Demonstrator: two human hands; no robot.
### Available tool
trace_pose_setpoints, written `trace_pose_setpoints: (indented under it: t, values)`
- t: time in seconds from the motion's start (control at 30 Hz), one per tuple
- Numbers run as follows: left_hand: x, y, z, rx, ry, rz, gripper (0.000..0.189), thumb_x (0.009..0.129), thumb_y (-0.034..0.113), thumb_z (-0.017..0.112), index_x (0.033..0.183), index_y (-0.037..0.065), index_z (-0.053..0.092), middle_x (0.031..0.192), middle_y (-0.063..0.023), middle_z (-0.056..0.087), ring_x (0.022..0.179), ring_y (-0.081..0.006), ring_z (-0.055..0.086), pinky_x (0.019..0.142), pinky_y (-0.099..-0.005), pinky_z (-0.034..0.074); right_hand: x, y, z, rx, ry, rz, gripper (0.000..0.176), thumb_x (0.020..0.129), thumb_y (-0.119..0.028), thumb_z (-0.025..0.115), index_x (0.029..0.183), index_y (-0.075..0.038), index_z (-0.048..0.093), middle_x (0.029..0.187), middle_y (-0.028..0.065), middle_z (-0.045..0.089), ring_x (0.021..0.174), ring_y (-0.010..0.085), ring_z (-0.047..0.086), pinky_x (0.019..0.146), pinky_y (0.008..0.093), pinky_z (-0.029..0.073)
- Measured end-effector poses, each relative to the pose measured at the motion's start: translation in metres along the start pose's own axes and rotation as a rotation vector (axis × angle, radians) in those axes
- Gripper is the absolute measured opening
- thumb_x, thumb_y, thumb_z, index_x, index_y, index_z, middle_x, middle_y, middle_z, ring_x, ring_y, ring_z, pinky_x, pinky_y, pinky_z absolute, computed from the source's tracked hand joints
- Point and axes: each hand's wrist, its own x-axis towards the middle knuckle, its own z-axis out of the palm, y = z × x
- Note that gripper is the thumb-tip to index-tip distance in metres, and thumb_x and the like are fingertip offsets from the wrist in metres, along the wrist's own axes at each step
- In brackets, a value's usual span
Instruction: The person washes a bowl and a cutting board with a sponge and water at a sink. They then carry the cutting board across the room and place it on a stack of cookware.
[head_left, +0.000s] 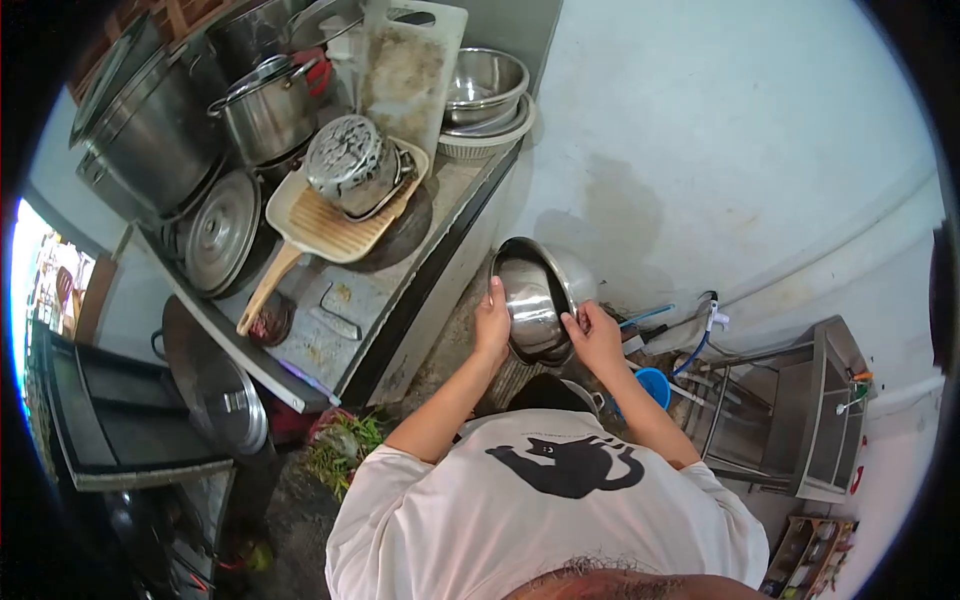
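Kitchen tabletop (pixel 300 350): pot (pixel 352 168) upturned on pan (pixel 330 230), probably to drain. Left hand (pixel 491 322) and right hand (pixel 597 338) grip opposite sides of bowl (pixel 530 305), likely for balance; bowl tilted, beside tabletop, near wall (pixel 740 150).

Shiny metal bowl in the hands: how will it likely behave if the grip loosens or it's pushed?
The metal bowl should stay stiff, judging by its metal wall. Its smooth, reflective surface may slip between the left hand and right hand. Pushed while lying on its curved side, it would probably rock or roll.
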Motion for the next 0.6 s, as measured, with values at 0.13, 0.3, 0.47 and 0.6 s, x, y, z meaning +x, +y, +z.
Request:
trace_pose_setpoints:
  t: [0.13, 0.3, 0.47, 0.6]
  values:
    - [0.014, 0.015, 0.016, -0.081, 0.031, 0.047, 0.056, 0.098, 0.051, 0.052, 0.106, -0.003, 0.063, 0.092, -0.0108, 0.066, 0.084, -0.0161, 0.061, 0.076, -0.0317, 0.049, 0.024, -0.005, 0.017, -0.026, -0.048, 0.002, 0.029, 0.088, -0.024, 0.068, 0.082, -0.002, 0.051, 0.066, 0.0143, 0.054, 0.06, 0.0321, 0.055, 0.056, 0.0397, 0.043]
    - [0.053, 0.01, 0.023, 0.089, -0.051, 0.038, 0.05, 0.094, 0.049, 0.062, 0.099, 0.0, 0.063, 0.089, -0.008, 0.067, 0.079, -0.0145, 0.061, 0.072, -0.0296, 0.049, 0.06, -0.002, 0.041, 0.134, -0.237, -0.119, 0.022, 0.088, -0.018, 0.068, 0.088, -0.001, 0.054, 0.072, 0.0141, 0.057, 0.062, 0.0305, 0.057, 0.059, 0.0398, 0.046]
    - [0.097, 0.01, 0.043, 0.165, -0.024, 0.086, 0.046, 0.086, 0.04, 0.074, 0.105, 0.0, 0.061, 0.091, -0.0073, 0.067, 0.077, -0.0141, 0.062, 0.071, -0.0293, 0.05, 0.109, 0.015, 0.062, 0.172, -0.462, -0.186, 0.022, 0.087, -0.016, 0.068, 0.094, -0.001, 0.054, 0.074, 0.0137, 0.06, 0.064, 0.029, 0.059, 0.062, 0.0398, 0.047]
    - [0.137, 0.028, 0.061, 0.359, -0.089, -0.013, 0.034, 0.082, 0.018, 0.067, 0.11, 0.0, 0.06, 0.093, -0.0085, 0.068, 0.079, -0.016, 0.063, 0.072, -0.0309, 0.051, 0.164, 0.058, 0.073, 0.328, -0.717, -0.199, 0.023, 0.091, -0.016, 0.066, 0.099, 0.0, 0.052, 0.08, 0.0064, 0.062, 0.068, 0.0167, 0.06, 0.065, 0.0328, 0.05]
